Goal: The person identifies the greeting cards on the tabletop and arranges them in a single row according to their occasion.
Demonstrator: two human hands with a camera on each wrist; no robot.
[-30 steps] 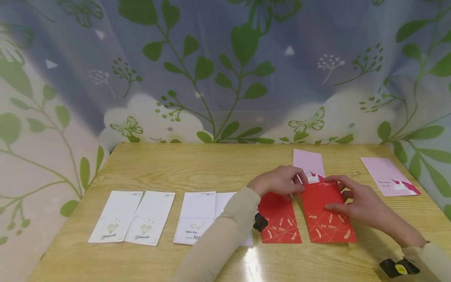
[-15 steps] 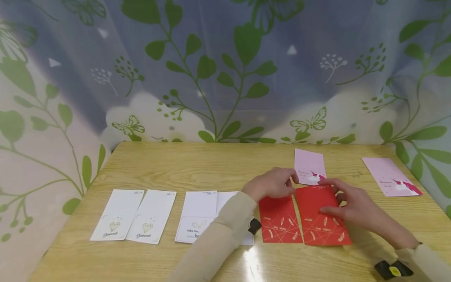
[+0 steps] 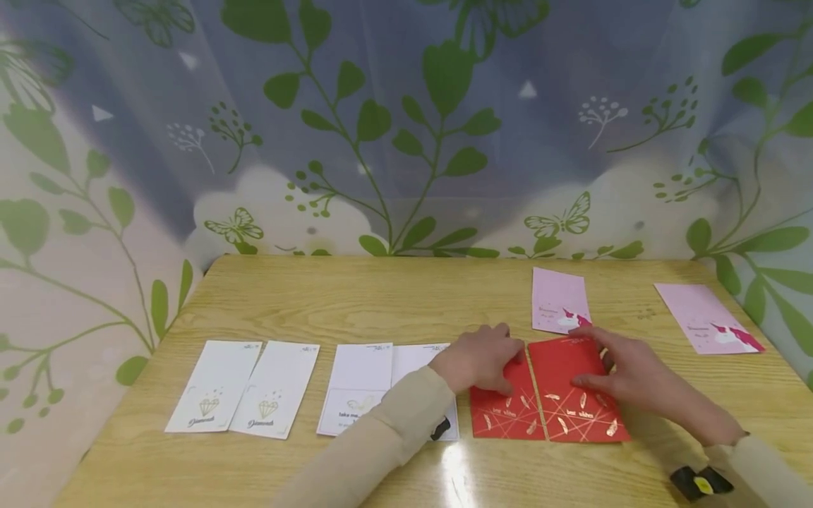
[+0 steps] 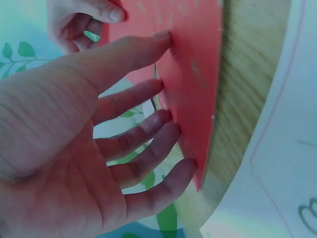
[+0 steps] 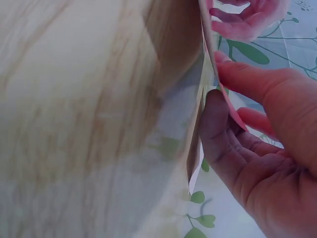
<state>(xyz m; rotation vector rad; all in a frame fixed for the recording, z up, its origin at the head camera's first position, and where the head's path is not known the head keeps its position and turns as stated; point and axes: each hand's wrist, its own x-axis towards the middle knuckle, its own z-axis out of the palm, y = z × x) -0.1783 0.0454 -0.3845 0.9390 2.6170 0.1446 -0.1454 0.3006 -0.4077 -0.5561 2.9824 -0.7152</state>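
Two red greeting cards printed with gold feathers and "best wishes" lie side by side at the right of centre in the head view, a narrow gap between them. My left hand (image 3: pixel 484 361) rests on the left red card (image 3: pixel 508 416), fingers spread at its upper part; the left wrist view shows the fingertips touching its surface. My right hand (image 3: pixel 638 374) pinches the right red card (image 3: pixel 559 374) at its right edge. In the right wrist view the thumb (image 5: pixel 242 77) lies on one face and fingers (image 5: pixel 215 119) are behind it, the card's edge raised off the wood.
Two white diamond cards (image 3: pixel 212 384) lie at the left. Two white "take me" cards (image 3: pixel 358 367) sit in the middle, partly hidden by my left sleeve. Pink unicorn cards (image 3: pixel 559 296) lie behind the red pair and at the far right (image 3: pixel 705 314). A patterned curtain (image 3: pixel 406 141) hangs behind the table.
The right red card has moved left with my right hand, close beside the other red card. My left hand has come off the gap between the cards and down onto the left one.
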